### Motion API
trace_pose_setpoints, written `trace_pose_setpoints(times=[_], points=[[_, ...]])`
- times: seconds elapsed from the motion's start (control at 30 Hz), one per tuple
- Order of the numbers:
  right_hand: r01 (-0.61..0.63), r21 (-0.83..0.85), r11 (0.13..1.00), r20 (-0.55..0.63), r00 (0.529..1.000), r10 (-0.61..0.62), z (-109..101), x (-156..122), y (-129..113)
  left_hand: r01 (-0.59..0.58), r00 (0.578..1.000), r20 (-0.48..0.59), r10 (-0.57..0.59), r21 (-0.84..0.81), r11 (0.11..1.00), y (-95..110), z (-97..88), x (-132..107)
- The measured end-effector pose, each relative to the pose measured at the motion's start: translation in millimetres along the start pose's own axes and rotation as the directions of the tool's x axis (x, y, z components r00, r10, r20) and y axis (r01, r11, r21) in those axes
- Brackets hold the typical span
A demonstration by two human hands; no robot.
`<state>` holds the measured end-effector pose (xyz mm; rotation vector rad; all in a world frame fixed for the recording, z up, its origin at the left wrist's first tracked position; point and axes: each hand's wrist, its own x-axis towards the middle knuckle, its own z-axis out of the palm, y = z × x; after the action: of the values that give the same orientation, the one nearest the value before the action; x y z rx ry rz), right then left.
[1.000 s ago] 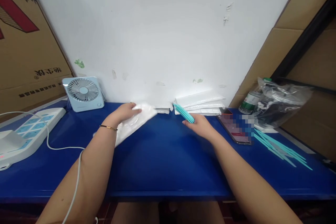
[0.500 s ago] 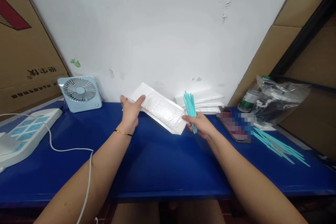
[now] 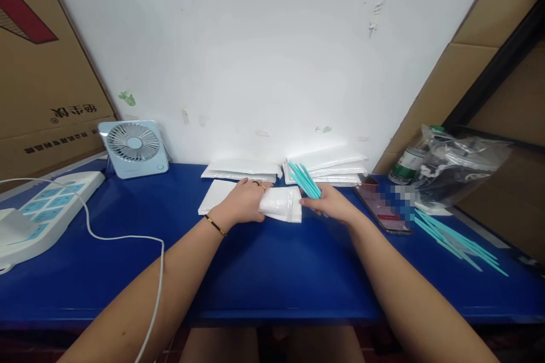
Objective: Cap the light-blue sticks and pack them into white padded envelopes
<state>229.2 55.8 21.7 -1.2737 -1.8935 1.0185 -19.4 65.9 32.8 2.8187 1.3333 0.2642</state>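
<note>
A white padded envelope lies flat on the blue table. My left hand rests on its middle, fingers curled over it and pressing it down. Just right of the envelope's open end, my right hand grips a bundle of thin teal sticks that point up and to the left. Behind the hands, against the wall, lie two stacks of white envelopes, one at centre and one to its right.
A small light-blue fan stands at the back left. A white power strip with a white cable lies at the left. At the right are a phone, loose teal sticks, a bottle and a clear plastic bag. Cardboard leans on both sides.
The envelope, held up in the air between both hands half a second ago, now lies on the table under my left hand. My right hand keeps the teal sticks.
</note>
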Motion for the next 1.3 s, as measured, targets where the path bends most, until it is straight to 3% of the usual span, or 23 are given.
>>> trace_pose_setpoints(times=[0.1,0.2,0.4,0.53,0.73,0.9,1.03,1.17,1.3], points=[[0.151,-0.406,0.901,-0.056,0.980,-0.189,-7.5,-2.8,-4.4,0.061,0.997,-0.042,-0.064,-0.079,0.995,-4.5,-8.0,-0.9],[0.068,-0.706,0.705,-0.070,0.984,-0.164,-12.1,-4.7,-5.6,0.117,0.989,-0.067,-0.130,-0.160,0.980,-5.6,-14.7,-1.7],[-0.075,-0.926,0.370,-0.115,0.989,-0.088,-16.9,-6.5,-12.5,0.153,0.983,-0.069,-0.171,-0.212,0.965,-5.4,-18.3,-1.7],[-0.031,-0.974,0.225,-0.053,0.994,-0.094,-7.0,-1.7,-28.6,0.081,0.994,-0.056,-0.095,-0.213,0.974,-2.3,-11.7,-0.9],[0.130,-0.970,0.205,0.109,0.988,-0.111,10.6,10.7,-36.4,0.018,1.000,-0.001,-0.019,-0.221,0.975,-1.6,-4.2,-0.9],[0.049,-0.972,0.229,0.042,0.998,-0.038,0.7,11.4,-20.3,0.034,0.999,0.014,-0.032,-0.240,0.970,-9.8,-3.7,-1.1],[0.007,-0.969,0.246,0.006,1.000,-0.001,12.6,6.3,-23.6,0.005,1.000,0.014,-0.001,-0.274,0.962,-8.9,0.6,0.0],[0.065,-0.960,0.273,0.064,0.998,-0.009,29.5,0.0,-49.1,-0.040,0.999,-0.017,0.036,-0.358,0.933,-3.1,3.6,0.9],[0.195,-0.944,0.267,0.185,0.981,-0.064,21.3,2.6,-99.6,-0.054,0.998,-0.044,0.035,-0.561,0.826,-0.9,1.2,1.3]])
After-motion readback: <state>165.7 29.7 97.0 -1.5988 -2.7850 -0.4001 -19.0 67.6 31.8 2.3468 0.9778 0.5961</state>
